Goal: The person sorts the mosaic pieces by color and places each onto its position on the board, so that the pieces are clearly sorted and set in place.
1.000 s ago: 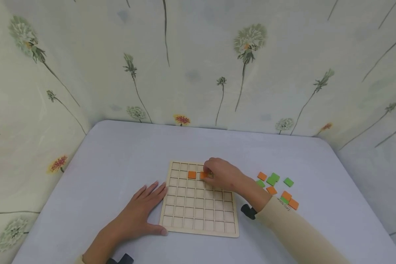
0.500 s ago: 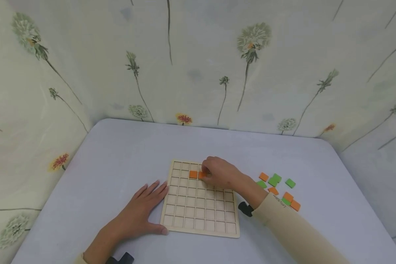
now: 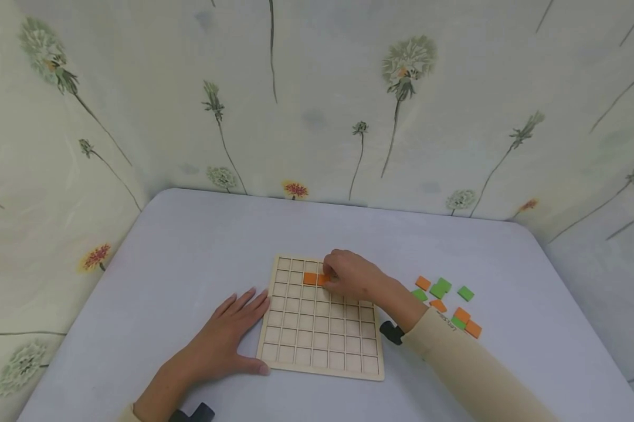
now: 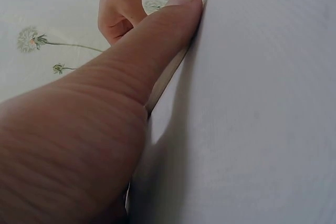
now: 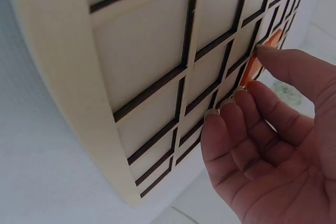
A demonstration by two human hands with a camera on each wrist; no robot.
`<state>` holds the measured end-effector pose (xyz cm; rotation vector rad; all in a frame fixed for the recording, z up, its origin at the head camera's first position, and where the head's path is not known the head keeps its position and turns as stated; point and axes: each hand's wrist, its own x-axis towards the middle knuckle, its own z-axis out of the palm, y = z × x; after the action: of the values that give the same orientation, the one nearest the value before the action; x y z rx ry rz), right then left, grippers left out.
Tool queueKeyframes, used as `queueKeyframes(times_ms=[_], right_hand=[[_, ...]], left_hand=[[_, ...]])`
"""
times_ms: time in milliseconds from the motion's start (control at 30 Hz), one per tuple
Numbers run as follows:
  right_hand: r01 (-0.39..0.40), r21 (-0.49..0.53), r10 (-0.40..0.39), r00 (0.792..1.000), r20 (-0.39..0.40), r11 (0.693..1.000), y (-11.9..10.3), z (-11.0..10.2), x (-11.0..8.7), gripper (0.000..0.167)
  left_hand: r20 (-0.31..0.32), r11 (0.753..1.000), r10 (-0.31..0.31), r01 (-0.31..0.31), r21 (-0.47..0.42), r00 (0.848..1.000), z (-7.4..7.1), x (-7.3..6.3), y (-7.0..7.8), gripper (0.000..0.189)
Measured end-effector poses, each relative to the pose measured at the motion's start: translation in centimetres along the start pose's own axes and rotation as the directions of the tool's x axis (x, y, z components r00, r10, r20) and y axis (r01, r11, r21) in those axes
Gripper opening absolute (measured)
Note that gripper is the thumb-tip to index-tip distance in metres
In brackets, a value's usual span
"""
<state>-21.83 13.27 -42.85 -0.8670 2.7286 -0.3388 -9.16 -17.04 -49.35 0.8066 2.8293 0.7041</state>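
Observation:
A pale wooden grid board [image 3: 319,340] lies on the white table. My right hand [image 3: 355,275] reaches over its upper part and pinches an orange square tile [image 3: 322,280] between thumb and fingers, at a cell in the second row. Directly left of that, another orange tile [image 3: 309,279] sits in its own cell. The right wrist view shows the thumb and index finger of the right hand [image 5: 273,124] at the edges of the orange tile [image 5: 253,71]. Fingers spread, my left hand [image 3: 219,337] rests flat at the board's left side, with fingertips and thumb touching its edge.
Right of the board lie several loose tiles, among them a green tile [image 3: 465,293] and an orange tile [image 3: 473,329]; some overlap. A flower-patterned cloth [image 3: 317,105] rises behind the table [image 3: 216,234]. Each wrist wears a small black device [image 3: 392,332].
My right hand has shifted slightly left with the orange tile, which now lies beside the other one with hardly any gap. In the last half second little has moved; the left hand stays put.

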Motion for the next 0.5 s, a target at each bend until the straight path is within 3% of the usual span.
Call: queueKeyframes(times_ms=[500], right_hand=[[-0.016,0.006,0.016,1.0,-0.003,1.0,0.02,0.09,-0.02,0.014]], left_hand=[[0.0,1.0,0.008,-0.008,-0.012,1.0,-0.32,-0.08,0.21,0.122]])
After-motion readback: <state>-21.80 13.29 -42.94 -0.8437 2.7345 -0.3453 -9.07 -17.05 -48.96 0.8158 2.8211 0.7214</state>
